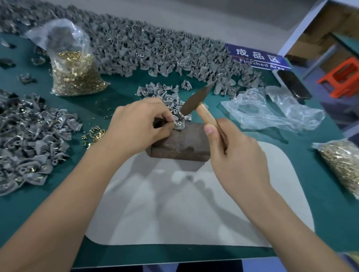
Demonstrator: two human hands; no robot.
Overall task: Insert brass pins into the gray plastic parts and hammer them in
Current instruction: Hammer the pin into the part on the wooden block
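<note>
My left hand pinches a small gray plastic part with a brass pin on the far top edge of a rusty metal block. My right hand grips the wooden handle of a small hammer. The hammer's dark head is tilted up and hangs just above the part. A little heap of gray parts lies right behind the block. Loose brass pins lie to the left of my left wrist.
A huge pile of gray parts runs along the back. Another pile lies at the left. Bags of brass pins stand at the back left and lie at the right. Empty plastic bags lie right of the hammer. A gray mat lies under the block.
</note>
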